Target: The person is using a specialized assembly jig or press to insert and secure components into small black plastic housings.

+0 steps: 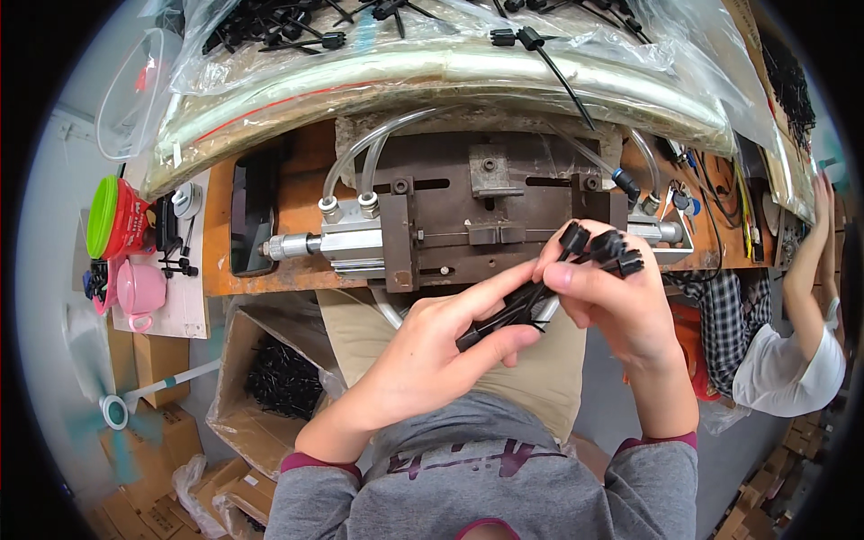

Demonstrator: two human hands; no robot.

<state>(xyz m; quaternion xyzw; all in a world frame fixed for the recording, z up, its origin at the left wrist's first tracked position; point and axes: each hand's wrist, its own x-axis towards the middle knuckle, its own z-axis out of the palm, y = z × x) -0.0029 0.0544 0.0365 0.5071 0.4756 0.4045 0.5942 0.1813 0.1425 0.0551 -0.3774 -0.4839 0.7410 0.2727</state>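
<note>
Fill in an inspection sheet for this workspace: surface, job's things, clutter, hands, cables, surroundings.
Surface: wooden bench carrying a dark metal fixture.
Job's things: slim black parts in both hands; more lie on clear plastic sheeting beyond the fixture.
Clutter: pink cup on the side surface at left.
Hands: left hand grips the bundle's stems; right hand fingers its heads.
Cables: clear tubes joined to the fixture.
Surroundings: open carton below left; another person at right.

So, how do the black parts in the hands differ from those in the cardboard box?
The held parts are a small bunch, while the boxed parts form a large heap. The held parts are gripped by the left hand and right hand; the boxed parts lie untouched. Both are black.
</note>
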